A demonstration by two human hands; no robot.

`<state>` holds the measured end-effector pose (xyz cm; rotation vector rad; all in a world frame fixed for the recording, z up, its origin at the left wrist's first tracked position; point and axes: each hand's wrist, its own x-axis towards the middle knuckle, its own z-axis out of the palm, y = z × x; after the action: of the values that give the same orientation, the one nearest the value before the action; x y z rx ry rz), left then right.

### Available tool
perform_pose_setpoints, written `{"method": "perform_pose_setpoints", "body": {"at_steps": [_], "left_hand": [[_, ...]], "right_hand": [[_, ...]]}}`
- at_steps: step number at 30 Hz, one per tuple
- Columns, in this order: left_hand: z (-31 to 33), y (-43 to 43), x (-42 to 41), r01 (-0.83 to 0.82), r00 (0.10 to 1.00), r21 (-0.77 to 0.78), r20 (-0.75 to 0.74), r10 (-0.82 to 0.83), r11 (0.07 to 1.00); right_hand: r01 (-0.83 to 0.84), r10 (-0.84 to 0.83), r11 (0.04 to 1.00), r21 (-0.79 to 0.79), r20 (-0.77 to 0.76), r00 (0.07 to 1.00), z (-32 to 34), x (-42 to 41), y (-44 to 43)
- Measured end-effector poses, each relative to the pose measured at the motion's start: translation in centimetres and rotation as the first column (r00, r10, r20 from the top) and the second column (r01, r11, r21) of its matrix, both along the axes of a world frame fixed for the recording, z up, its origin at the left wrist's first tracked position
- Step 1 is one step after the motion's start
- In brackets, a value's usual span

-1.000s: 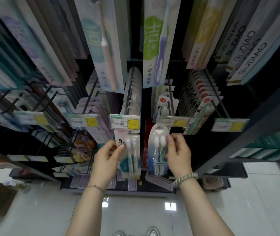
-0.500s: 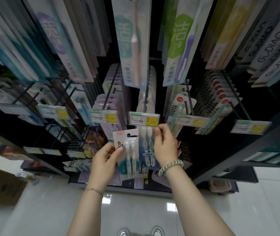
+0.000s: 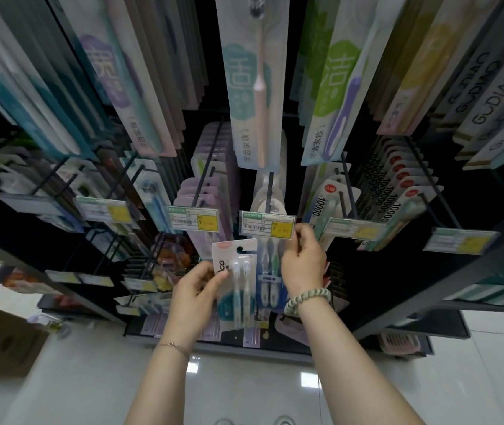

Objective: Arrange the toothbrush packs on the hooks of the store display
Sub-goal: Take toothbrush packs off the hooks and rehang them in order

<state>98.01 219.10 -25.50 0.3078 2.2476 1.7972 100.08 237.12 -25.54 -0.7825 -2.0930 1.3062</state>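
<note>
My left hand grips a white two-brush toothbrush pack by its left edge, holding it upright just below the middle price tags. My right hand pinches the top of a clear oval toothbrush pack with blue and green brushes, right under the centre hook's price tag. That pack's top is hidden behind the tag, so I cannot tell whether it hangs on the centre hook. Similar clear packs hang further back on that hook.
Rows of black hooks carry other packs: purple ones to the left, "10000" packs to the right, long single-brush cards above. A cardboard box stands on the tiled floor at left. A black shelf frame slants down on the right.
My right hand has carried the clear oval pack left and up, from beside the white pack to under the centre price tag. My left hand kept the white pack almost still.
</note>
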Motion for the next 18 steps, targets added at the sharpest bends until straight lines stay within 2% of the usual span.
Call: {"method": "perform_pose_setpoints", "body": {"at_steps": [7, 12, 18], "left_hand": [[0.3, 0.7, -0.3, 0.013, 1.000, -0.020, 0.007, -0.013, 1.000], [0.4, 1.1, -0.2, 0.036, 0.999, -0.039, 0.007, -0.036, 0.999], [0.0, 1.9, -0.3, 0.081, 0.997, -0.073, 0.019, -0.080, 0.994]], "right_hand": [[-0.086, 0.088, 0.995, -0.046, 0.050, 0.995, -0.7, -1.5, 0.8], [-0.167, 0.156, 0.975, 0.144, 0.087, 0.984, 0.4, -1.1, 1.9], [-0.251, 0.146, 0.874, 0.416, 0.267, 0.953, 1.2, 0.4, 3.5]]}}
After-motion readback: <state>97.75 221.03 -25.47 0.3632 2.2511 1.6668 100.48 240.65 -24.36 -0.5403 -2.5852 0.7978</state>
